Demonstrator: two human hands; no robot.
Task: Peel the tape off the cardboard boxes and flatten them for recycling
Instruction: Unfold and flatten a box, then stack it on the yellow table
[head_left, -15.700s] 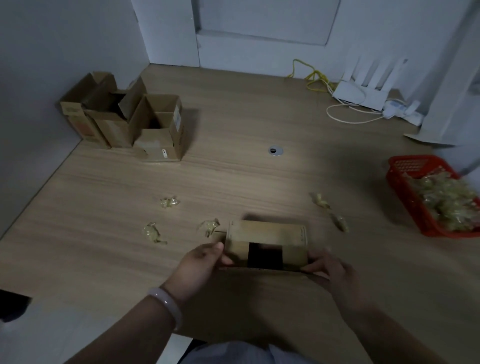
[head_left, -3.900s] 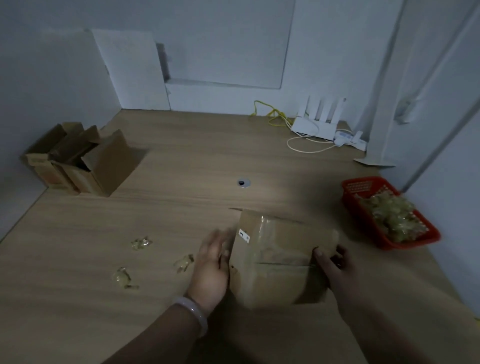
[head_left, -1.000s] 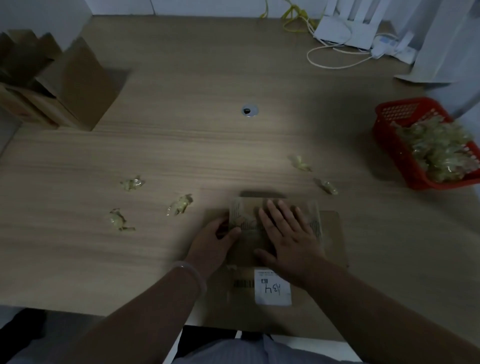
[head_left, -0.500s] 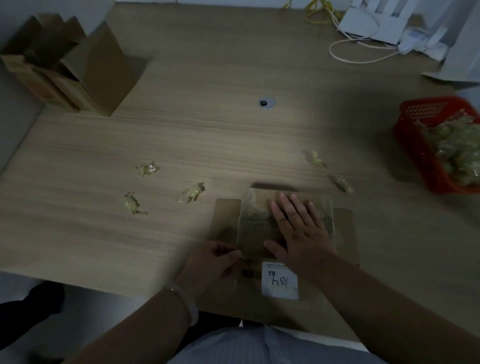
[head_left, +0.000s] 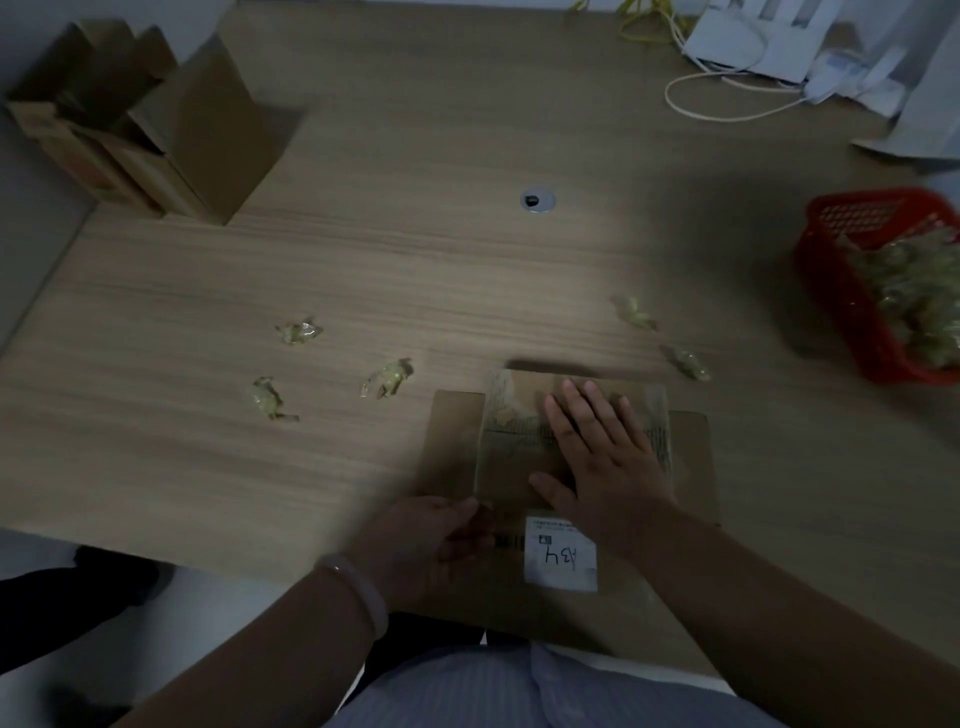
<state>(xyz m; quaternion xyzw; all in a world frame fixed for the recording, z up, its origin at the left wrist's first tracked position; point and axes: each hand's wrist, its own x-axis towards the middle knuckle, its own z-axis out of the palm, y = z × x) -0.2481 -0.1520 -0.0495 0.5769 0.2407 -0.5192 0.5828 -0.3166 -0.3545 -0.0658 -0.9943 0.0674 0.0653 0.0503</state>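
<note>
A flattened cardboard box (head_left: 691, 467) lies at the near edge of the wooden table (head_left: 363, 270), partly overhanging it, with a white label (head_left: 560, 558) facing up. My right hand (head_left: 602, 457) presses flat on its taped upper flap, fingers spread. My left hand (head_left: 431, 540) pinches the box's left edge beside the barcode; whether tape is between the fingers is unclear. Several unflattened boxes (head_left: 156, 124) stand at the far left corner.
Crumpled tape balls lie scattered on the table: three at the left (head_left: 387, 379) and two at the right (head_left: 685, 361). A red basket (head_left: 831, 291) full of tape scraps sits at the right edge. A router and cables (head_left: 737, 41) are at the back.
The box went from upright in both hands to lying flat. Over the last second my left hand slid down the box's left edge toward me; my right hand stays pressed on top.
</note>
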